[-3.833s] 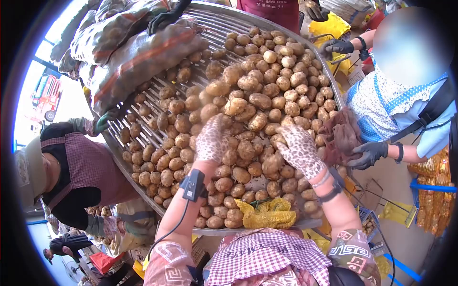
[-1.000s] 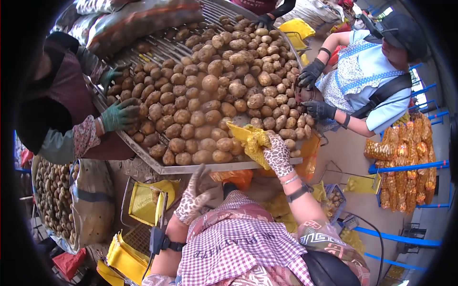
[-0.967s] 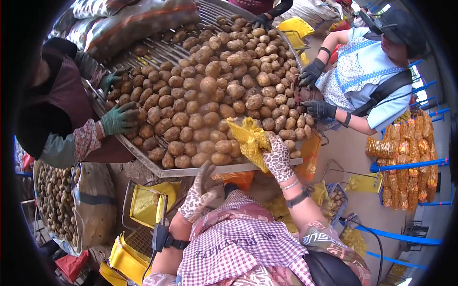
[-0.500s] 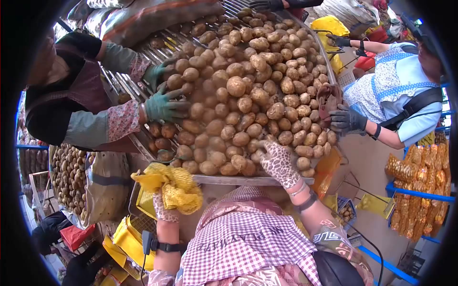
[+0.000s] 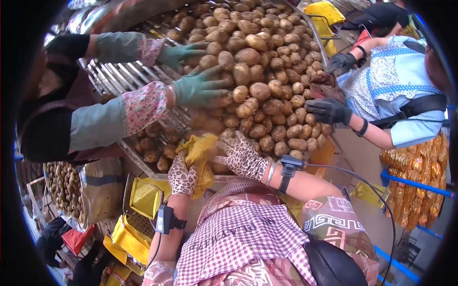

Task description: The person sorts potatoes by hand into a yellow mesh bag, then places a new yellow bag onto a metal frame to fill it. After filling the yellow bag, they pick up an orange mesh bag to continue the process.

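Left hand [image 5: 183, 176] curled around gathered yellow mesh bag [image 5: 202, 151] | right hand [image 5: 242, 155] open, fingers loosely spread over nearest potatoes [image 5: 260, 90] | potatoes heaped across slatted metal worktop [image 5: 229, 178]

One camera gives the whole view. It is worn on the person's head and faces forward and steeply down, looking past the checked apron [image 5: 241, 233] in the near middle to the left hand [image 5: 183, 175] and right hand [image 5: 245, 156]. It sits above the near edge of the desk [image 5: 104, 78] and looks across it; the far end runs out at the upper border. The lens is very wide, its round field fading to black at the corners, and it takes in one co-worker [image 5: 57, 124] on the left, another person [image 5: 403, 86] on the right and some floor [image 5: 354, 148].
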`<act>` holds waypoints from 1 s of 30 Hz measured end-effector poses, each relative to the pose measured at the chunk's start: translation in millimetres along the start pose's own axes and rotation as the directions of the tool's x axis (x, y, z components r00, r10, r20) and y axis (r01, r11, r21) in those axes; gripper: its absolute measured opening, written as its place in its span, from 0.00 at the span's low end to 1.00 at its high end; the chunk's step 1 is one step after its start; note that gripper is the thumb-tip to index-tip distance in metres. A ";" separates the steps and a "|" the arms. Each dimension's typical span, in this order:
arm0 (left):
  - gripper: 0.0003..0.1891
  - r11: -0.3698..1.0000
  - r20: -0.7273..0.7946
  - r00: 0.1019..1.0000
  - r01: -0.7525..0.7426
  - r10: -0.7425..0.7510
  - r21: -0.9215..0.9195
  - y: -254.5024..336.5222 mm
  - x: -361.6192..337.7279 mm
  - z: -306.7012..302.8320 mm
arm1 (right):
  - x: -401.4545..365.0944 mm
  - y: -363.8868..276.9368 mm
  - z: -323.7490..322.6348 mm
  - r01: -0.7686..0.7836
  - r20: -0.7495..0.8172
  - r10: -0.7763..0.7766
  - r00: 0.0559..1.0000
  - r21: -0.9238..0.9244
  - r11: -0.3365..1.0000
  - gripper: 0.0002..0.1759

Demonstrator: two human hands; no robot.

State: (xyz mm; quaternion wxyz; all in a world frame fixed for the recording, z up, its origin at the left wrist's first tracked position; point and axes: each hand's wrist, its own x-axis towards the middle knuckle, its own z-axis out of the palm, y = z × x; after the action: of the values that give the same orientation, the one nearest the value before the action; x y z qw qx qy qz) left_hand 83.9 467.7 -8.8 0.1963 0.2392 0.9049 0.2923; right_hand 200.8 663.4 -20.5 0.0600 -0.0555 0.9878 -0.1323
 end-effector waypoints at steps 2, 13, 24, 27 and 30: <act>0.26 0.999 0.033 0.999 -0.041 0.040 0.025 16.8 11.3 13.7 | -18.4 5.2 -3.8 -0.112 -0.047 0.112 0.993 0.006 0.994 0.22; 0.20 0.922 0.231 0.924 -0.226 0.305 -0.316 82.7 42.0 101.2 | -108.5 48.0 2.4 -0.470 -0.250 0.485 0.838 0.122 0.874 0.17; 0.26 0.826 0.364 0.776 -0.338 0.515 -0.450 203.7 31.1 190.8 | -217.4 115.0 0.7 -0.661 -0.428 0.645 0.632 0.135 0.738 0.12; 0.26 0.758 0.393 0.758 -0.200 0.521 -0.620 205.5 31.8 167.0 | -231.7 115.0 -15.9 -0.756 -0.338 0.730 0.594 0.073 0.650 0.19; 0.25 0.761 0.352 0.765 -0.263 0.540 -0.593 168.3 27.8 73.7 | -225.1 94.2 -28.1 -0.764 -0.473 0.680 0.560 0.024 0.645 0.19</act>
State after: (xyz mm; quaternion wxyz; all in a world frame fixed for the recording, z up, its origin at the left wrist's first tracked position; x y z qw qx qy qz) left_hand 151.5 635.3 34.7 0.4113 0.4415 0.6336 0.4842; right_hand 410.3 789.2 4.5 -0.1215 0.3817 0.9162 -0.0132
